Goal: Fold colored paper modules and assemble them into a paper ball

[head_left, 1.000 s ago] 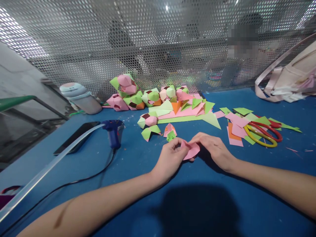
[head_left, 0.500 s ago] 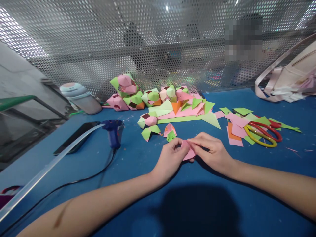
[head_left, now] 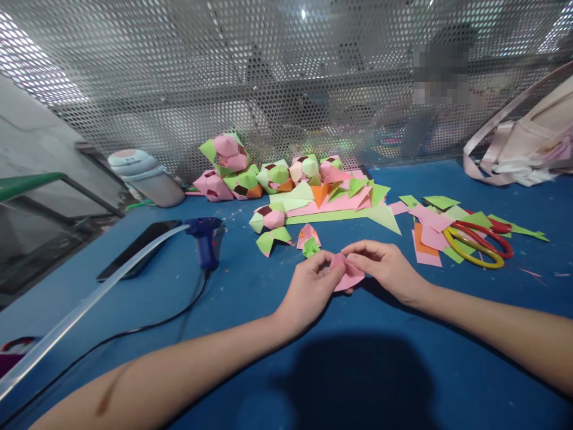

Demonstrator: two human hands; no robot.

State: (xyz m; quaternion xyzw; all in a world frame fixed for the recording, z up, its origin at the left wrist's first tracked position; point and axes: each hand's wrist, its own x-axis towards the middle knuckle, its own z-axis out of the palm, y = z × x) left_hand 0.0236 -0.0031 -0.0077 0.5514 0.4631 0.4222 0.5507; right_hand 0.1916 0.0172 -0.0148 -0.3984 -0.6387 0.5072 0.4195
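Note:
Between my hands is a small folded piece of pink paper [head_left: 350,277], held just above the blue table. My left hand [head_left: 313,286] pinches its left side between thumb and fingers. On the upper right edge, the thumb and fingertips of my right hand [head_left: 387,266] close on the paper. Just beyond my left fingertips lie a small green folded paper piece [head_left: 310,246] and a pink one [head_left: 308,234]. A green folded piece [head_left: 273,239] rests further left, by a pink and green paper ball [head_left: 268,219].
A blue glue gun [head_left: 207,242] with a long clear glue stick stands left, beside a phone [head_left: 138,248]. Scissors [head_left: 477,243] lie on paper scraps at right. Paper balls [head_left: 242,179] line the perforated metal screen [head_left: 286,71]. A tumbler [head_left: 145,177] and a bag [head_left: 537,137] flank them.
The pink paper has opened out somewhat and shows a wider face to the right. My right hand has shifted slightly on its edge, while my left hand stays almost still.

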